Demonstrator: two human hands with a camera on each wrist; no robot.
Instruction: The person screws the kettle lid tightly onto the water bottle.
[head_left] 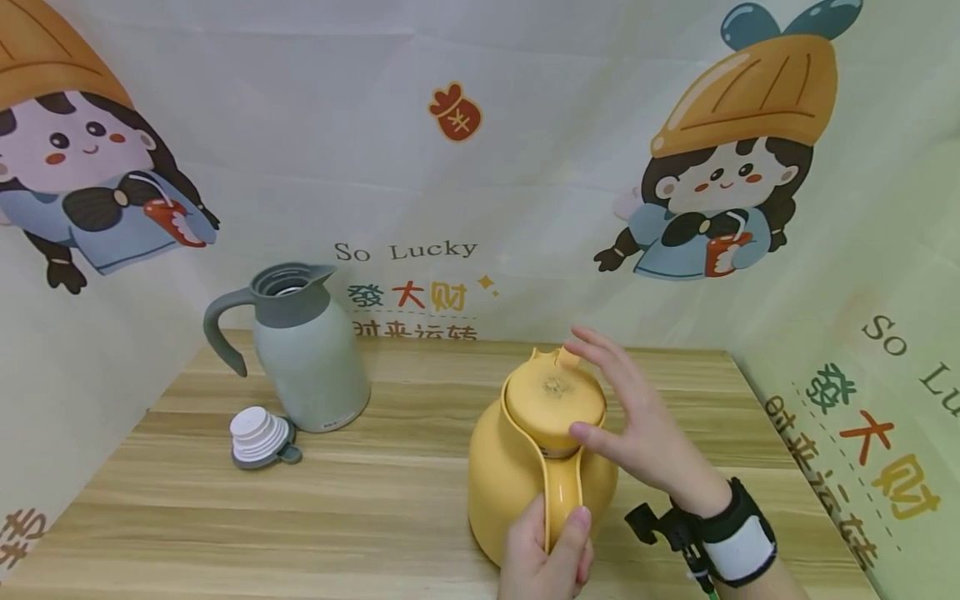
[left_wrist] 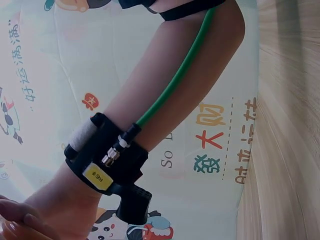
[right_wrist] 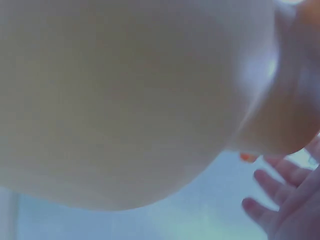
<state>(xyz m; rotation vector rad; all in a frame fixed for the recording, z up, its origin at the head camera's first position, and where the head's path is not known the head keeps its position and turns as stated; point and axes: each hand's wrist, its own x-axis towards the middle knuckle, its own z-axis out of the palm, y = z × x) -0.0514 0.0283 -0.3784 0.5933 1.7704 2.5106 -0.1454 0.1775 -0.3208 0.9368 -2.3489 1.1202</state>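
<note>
In the head view a yellow thermos jug (head_left: 491,479) stands on the table, its round lid (head_left: 553,404) seated in the top. My left hand (head_left: 538,558) grips the jug's handle (head_left: 562,492), thumb along the near side. Over the right edge of the lid reaches my right hand (head_left: 648,437), fingers spread and fairly straight. Its thumb overlaps the lid's near edge, while the fingertips are by the spout side. The jug's body (right_wrist: 125,100) fills most of the right wrist view, with the spread fingers (right_wrist: 272,187) beside its neck.
A grey-green thermos jug (head_left: 315,358) stands uncapped at the back left. Its white and grey stopper (head_left: 258,437) lies in front, white part up. Printed cloth (head_left: 540,208) hangs behind and along both sides of the wooden table (head_left: 360,525). A camera strap (head_left: 738,542) circles my right wrist.
</note>
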